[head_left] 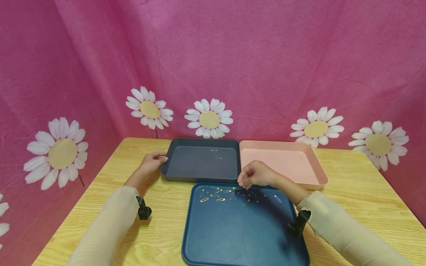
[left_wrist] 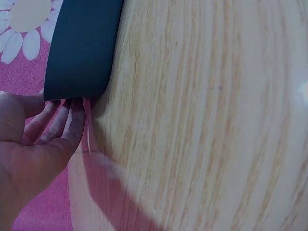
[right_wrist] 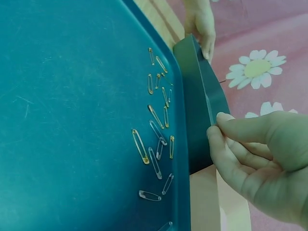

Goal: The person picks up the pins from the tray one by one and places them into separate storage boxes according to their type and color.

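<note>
My left hand (head_left: 154, 162) holds the left end of a dark grey tray (head_left: 199, 173). In the left wrist view its thumb is at the rim and its fingers are against the end wall (left_wrist: 79, 72). Above the far edge of a blue tray (head_left: 246, 232), my right hand (head_left: 257, 174) has thumb and forefinger brought together, close by the grey tray's front right corner. Whether anything is between those fingertips (right_wrist: 224, 118) cannot be made out. Several gold and silver safety pins (right_wrist: 140, 146) lie scattered along the blue tray's far side. Two silver pins (head_left: 214, 150) are inside the grey tray.
A pink tray (head_left: 317, 173) stands against the grey tray's right side. All the trays are on a wooden table (head_left: 159, 236). A pink curtain (head_left: 233, 66) printed with daisies hangs behind the table's back edge.
</note>
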`<action>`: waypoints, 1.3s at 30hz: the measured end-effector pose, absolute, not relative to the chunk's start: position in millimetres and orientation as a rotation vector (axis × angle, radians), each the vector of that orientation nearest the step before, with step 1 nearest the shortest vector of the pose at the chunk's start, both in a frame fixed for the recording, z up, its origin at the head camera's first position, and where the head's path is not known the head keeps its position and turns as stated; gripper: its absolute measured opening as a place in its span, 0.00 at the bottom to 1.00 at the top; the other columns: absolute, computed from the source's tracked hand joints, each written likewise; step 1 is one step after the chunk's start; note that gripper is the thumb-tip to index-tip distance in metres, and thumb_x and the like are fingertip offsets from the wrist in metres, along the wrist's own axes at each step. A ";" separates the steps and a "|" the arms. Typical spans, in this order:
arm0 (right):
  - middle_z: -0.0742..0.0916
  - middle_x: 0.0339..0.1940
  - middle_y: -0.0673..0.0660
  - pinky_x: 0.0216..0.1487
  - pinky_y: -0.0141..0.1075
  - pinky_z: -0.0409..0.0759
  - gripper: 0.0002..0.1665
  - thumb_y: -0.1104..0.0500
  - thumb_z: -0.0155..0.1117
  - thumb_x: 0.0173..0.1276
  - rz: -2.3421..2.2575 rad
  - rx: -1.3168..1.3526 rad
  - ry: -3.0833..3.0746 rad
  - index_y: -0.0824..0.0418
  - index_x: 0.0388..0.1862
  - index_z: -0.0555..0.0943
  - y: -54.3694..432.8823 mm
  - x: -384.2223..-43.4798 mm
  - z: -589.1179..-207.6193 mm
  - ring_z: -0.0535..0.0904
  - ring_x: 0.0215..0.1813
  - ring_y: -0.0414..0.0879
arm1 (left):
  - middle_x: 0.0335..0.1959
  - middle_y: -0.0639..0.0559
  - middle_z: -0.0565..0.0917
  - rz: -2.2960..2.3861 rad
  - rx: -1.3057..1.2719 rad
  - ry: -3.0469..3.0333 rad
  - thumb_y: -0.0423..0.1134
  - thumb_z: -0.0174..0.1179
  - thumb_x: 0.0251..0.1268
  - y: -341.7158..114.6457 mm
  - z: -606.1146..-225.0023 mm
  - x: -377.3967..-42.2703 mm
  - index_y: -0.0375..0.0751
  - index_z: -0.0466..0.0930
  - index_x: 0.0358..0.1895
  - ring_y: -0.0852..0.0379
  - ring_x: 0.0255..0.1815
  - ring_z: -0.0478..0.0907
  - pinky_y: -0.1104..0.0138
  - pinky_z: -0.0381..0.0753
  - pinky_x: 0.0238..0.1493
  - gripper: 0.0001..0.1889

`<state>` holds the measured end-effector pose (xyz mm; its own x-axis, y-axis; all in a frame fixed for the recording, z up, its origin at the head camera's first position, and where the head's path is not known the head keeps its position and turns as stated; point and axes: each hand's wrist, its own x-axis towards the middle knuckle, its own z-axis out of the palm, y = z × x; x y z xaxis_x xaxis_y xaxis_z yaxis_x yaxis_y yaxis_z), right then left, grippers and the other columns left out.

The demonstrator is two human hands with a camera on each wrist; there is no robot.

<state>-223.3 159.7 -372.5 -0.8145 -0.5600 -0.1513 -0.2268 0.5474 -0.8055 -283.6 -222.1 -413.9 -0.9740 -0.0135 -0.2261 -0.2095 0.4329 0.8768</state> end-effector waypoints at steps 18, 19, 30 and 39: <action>0.89 0.25 0.60 0.27 0.29 0.81 0.04 0.71 0.71 0.54 -0.980 -0.875 2.552 0.70 0.31 0.86 154.7 -208.0 -385.9 0.79 0.23 0.37 | 0.61 0.35 0.75 1.572 -0.193 2.512 0.38 0.50 0.73 -222.2 -415.3 -284.2 0.31 0.69 0.65 0.60 0.48 0.75 0.76 0.74 0.43 0.22; 0.89 0.25 0.59 0.28 0.27 0.80 0.04 0.71 0.71 0.53 -0.947 -0.917 2.579 0.69 0.30 0.86 153.9 -206.8 -387.0 0.79 0.24 0.36 | 0.61 0.35 0.75 1.568 -0.194 2.515 0.38 0.50 0.73 -222.3 -415.6 -284.0 0.31 0.69 0.65 0.60 0.48 0.75 0.76 0.74 0.43 0.22; 0.90 0.32 0.56 0.34 0.28 0.83 0.08 0.72 0.71 0.52 -0.609 -1.230 2.815 0.65 0.33 0.87 144.0 -197.2 -399.5 0.82 0.31 0.40 | 0.64 0.35 0.73 1.575 -0.223 2.486 0.39 0.49 0.74 -221.9 -415.8 -284.1 0.33 0.68 0.67 0.55 0.54 0.74 0.72 0.75 0.49 0.22; 0.88 0.30 0.52 0.40 0.33 0.84 0.09 0.72 0.71 0.51 -0.346 -1.330 2.921 0.61 0.30 0.87 141.5 -196.3 -407.9 0.83 0.35 0.41 | 0.65 0.33 0.71 1.602 -0.213 2.458 0.39 0.48 0.75 -221.1 -414.9 -284.9 0.32 0.66 0.68 0.51 0.60 0.73 0.63 0.75 0.61 0.23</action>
